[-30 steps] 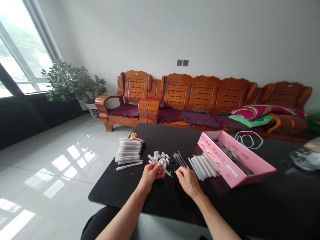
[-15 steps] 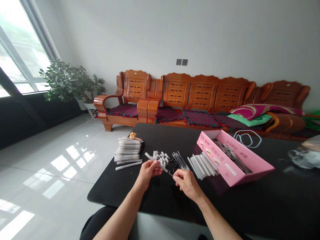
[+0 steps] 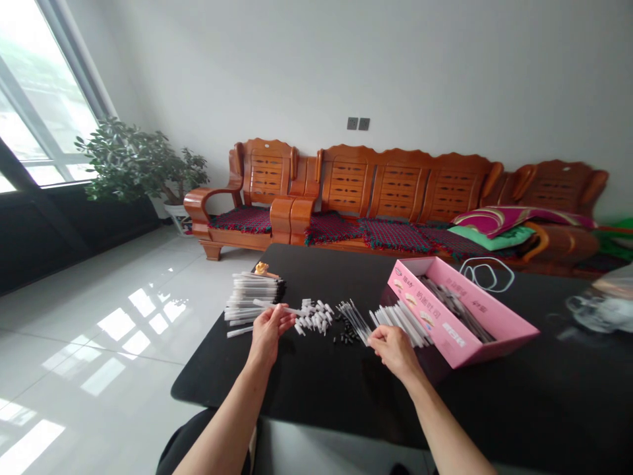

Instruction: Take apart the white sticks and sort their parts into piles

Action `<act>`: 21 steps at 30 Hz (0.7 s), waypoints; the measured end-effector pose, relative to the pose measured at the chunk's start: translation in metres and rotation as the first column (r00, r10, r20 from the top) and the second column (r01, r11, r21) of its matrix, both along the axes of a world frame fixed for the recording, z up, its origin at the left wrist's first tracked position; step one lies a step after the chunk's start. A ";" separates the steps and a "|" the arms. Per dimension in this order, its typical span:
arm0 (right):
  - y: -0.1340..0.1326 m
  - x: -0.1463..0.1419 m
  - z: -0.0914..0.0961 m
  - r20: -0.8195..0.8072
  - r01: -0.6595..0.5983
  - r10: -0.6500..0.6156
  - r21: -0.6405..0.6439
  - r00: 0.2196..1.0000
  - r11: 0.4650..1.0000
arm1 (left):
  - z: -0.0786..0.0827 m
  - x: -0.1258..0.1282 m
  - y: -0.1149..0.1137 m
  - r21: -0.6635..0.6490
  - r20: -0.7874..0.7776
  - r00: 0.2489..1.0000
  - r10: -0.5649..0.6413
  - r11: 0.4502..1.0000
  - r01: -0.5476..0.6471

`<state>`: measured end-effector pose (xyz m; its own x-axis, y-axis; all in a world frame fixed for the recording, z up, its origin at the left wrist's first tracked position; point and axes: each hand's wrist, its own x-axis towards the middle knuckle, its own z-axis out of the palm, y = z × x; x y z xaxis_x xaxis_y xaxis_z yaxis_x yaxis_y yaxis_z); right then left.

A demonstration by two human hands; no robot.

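My left hand [image 3: 270, 328] is closed around a white pen [image 3: 284, 308] that lies level and sticks out to the right, just beside the stack of finished white pens [image 3: 250, 297]. My right hand [image 3: 393, 348] rests on the black table [image 3: 316, 382] with its fingers curled onto the near ends of a row of white pen barrels [image 3: 400, 318]. Between the hands lie a heap of small white caps [image 3: 314, 315], some little black parts [image 3: 345, 335] and a bundle of thin refills [image 3: 353, 315].
A pink open box [image 3: 462, 313] holding more refills stands right of the barrels. A white cord loop [image 3: 487, 274] and a clear plastic bag [image 3: 601, 307] lie at the far right. A wooden sofa [image 3: 395, 198] and a potted plant [image 3: 133, 161] stand beyond the table.
My left hand has carried the white pen leftwards to the finished stack. My right hand let go of the pen's end and moved right to the row of white barrels.
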<state>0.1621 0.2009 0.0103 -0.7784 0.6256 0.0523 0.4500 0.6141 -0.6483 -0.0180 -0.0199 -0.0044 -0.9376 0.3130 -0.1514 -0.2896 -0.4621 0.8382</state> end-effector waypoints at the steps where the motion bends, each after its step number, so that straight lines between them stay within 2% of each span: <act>1: 0.001 -0.001 -0.001 0.015 0.036 -0.037 0.080 0.999 0.996 | -0.001 0.000 0.000 0.000 -0.002 1.000 -0.006 1.000 0.006; 3: -0.001 -0.003 -0.003 0.048 0.084 -0.097 0.212 0.994 0.974 | -0.003 0.002 0.001 -0.007 -0.011 0.999 -0.048 0.999 0.048; 6: -0.006 -0.009 -0.007 0.095 0.118 -0.154 0.308 0.983 0.944 | -0.006 0.008 0.006 -0.038 -0.012 0.991 -0.135 0.990 0.135; 11: -0.009 -0.018 -0.015 0.125 0.124 -0.178 0.353 0.976 0.928 | -0.008 0.022 0.015 -0.077 -0.015 0.967 -0.256 0.964 0.254; 14: -0.009 -0.019 -0.013 0.075 0.145 -0.180 0.330 0.981 0.933 | -0.006 0.030 0.019 -0.092 -0.025 0.952 -0.306 0.949 0.302; 16: -0.013 -0.019 -0.009 -0.019 0.112 -0.111 0.253 0.994 0.961 | -0.004 0.036 0.022 -0.091 -0.036 0.933 -0.359 0.931 0.354; 17: -0.017 -0.019 -0.007 -0.073 0.059 -0.047 0.171 0.996 0.984 | -0.003 0.040 0.023 -0.085 -0.044 0.919 -0.392 0.918 0.387; 18: -0.022 -0.018 -0.005 -0.123 -0.017 0.023 0.050 0.992 0.999 | -0.002 0.044 0.024 -0.077 -0.055 0.902 -0.428 0.903 0.424; 19: -0.029 -0.018 -0.003 -0.168 -0.108 0.090 -0.105 0.982 0.989 | -0.001 0.048 0.025 -0.069 -0.069 0.883 -0.464 0.885 0.460; 20: -0.036 -0.017 -0.002 -0.209 -0.200 0.145 -0.274 0.967 0.941 | 0.000 0.052 0.027 -0.063 -0.088 0.863 -0.497 0.868 0.493; 21: -0.043 -0.016 -0.001 -0.242 -0.275 0.183 -0.432 0.953 0.859 | 0.000 0.055 0.028 -0.063 -0.110 0.846 -0.522 0.853 0.518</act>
<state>0.1459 0.1583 0.0091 -0.9067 0.4202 -0.0362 0.1765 0.3001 -0.9374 0.0374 0.0078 -0.0042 -0.6499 0.7571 -0.0665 -0.3779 -0.2460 0.8925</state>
